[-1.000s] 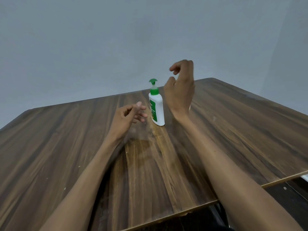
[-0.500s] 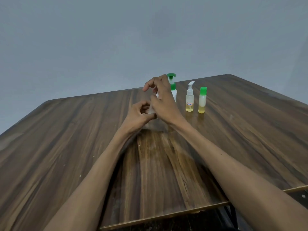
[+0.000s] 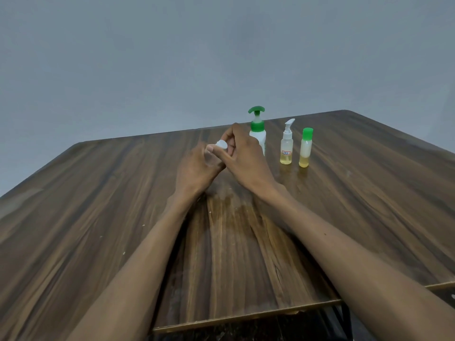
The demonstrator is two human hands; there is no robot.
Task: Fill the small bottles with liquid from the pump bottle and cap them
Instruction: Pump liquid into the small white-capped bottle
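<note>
White cap (image 3: 220, 144) pinched in the fingers (image 3: 230, 146) of the right hand (image 3: 242, 158), set at the top of a small clear bottle (image 3: 211, 158) that the left hand (image 3: 197, 168) grips, its fingers curled round the body. Both hands are raised a little above the wood-grain surface (image 3: 98, 217), in front of the green-topped pump bottle (image 3: 257, 132).

Step in hand, as I read it: capping or uncapping this small bottle. Which of the two cannot be told. Bottle looks clear; liquid level inside not readable, mostly hidden by the hand.

Next move calls for a steady hold from the left hand, bottle kept upright, while the right turns the cap squarely on the neck; a tilted cap would cross the thread.

Standing to the right of the pump bottle, near each other but apart: a small spray-top bottle (image 3: 286, 148) with yellowish liquid low in it, and a small green-capped bottle (image 3: 305, 150), likewise part filled. Both look closed.

Against the frame half a second back: hands are locked on the same bottle in much the same place, the white cap now plainly showing between the right fingertips. The other bottles stand in the same order.
</note>
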